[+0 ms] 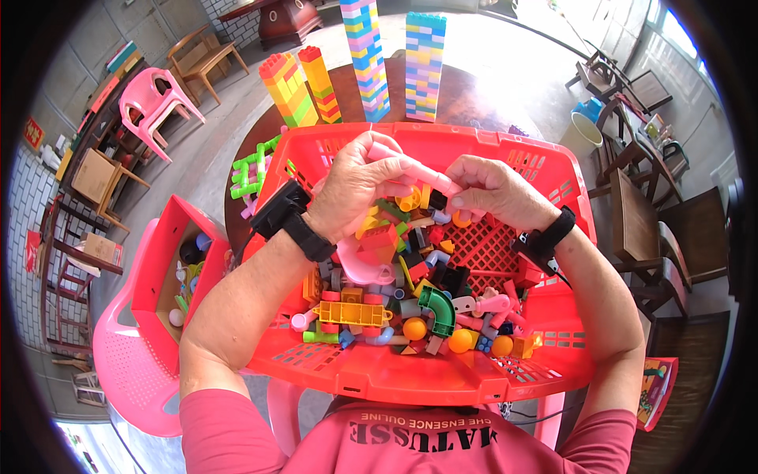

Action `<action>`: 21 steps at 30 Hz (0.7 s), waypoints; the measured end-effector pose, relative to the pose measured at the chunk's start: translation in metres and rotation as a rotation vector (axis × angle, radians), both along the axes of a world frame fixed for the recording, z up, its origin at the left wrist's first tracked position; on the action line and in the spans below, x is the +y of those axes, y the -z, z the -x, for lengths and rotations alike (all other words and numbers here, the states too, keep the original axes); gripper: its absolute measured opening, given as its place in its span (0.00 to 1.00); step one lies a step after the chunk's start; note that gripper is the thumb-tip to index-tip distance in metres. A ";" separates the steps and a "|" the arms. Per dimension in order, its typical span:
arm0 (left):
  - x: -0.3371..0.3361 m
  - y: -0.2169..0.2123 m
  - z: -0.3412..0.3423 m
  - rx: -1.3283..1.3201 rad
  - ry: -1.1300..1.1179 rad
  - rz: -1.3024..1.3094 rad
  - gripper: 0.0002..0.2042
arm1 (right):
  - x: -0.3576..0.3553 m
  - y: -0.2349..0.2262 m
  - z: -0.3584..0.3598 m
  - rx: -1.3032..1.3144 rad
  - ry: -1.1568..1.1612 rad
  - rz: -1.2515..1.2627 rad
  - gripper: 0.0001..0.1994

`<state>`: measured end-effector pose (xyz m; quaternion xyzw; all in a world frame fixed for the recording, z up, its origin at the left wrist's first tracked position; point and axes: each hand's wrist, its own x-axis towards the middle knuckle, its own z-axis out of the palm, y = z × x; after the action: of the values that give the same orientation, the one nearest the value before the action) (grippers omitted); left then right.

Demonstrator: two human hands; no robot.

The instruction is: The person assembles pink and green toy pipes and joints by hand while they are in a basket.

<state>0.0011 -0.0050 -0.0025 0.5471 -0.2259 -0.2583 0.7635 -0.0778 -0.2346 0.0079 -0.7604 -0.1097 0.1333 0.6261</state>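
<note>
At the brown table (349, 91), hands (347, 188) (499, 189) grip a pink tube (430, 176).

A short-sleeved shirt (379, 454) in dusky red is worn, its left sleeve (225, 434) and right sleeve (604, 442) ended above the elbows. Across its front, lettering (422, 434) is printed in bold black, with a smaller, paler line set beside it; both lines are seen upside down. Around the left wrist a broad black strap (309, 238) is fastened, and a boxy black device (278, 212) is carried by it. A similar black band (559, 231) is fastened around the right wrist, with a dark unit (534, 251) attached. The left hand (355, 183) and right hand (497, 189) are ungloved.
</note>
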 end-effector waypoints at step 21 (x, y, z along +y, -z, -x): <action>0.007 0.013 -0.007 -1.018 0.264 -0.854 0.09 | -0.053 0.055 -0.012 -0.072 -0.426 1.446 0.10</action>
<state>0.0082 0.0021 -0.0158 0.8221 -0.5005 -0.1262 0.2404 -0.0657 -0.2876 -0.0474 -0.9481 -0.1601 0.2651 -0.0722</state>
